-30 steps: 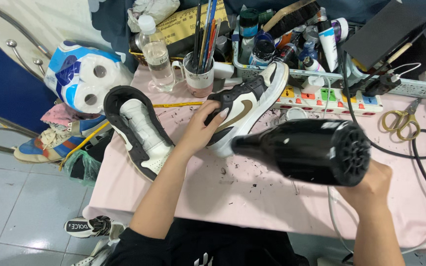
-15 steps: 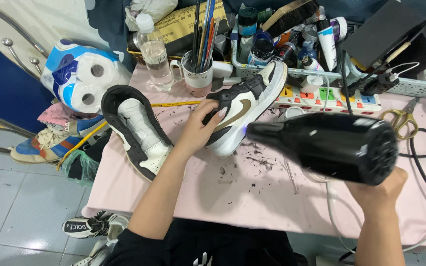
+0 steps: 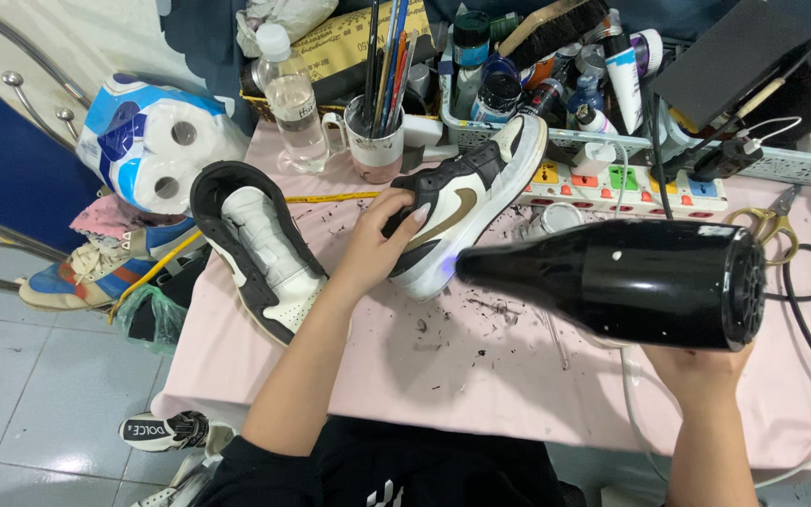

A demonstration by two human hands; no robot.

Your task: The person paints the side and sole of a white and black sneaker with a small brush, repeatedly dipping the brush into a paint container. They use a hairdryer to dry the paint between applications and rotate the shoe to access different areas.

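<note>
My left hand grips a black, white and gold sneaker by its heel and tilts it on the pink tablecloth. My right hand holds a black hair dryer from below. The dryer's nozzle points left at the sneaker's side, almost touching it. A second black and white shoe lies just left of my left hand near the table's left edge.
A water bottle, a cup of brushes, a basket of paint bottles and a power strip line the back. Scissors and cables lie at the right. Toilet paper rolls and other shoes sit off the left edge.
The hair dryer has come closer to the sneaker and slightly lower. My left hand keeps the same grip on the sneaker.
</note>
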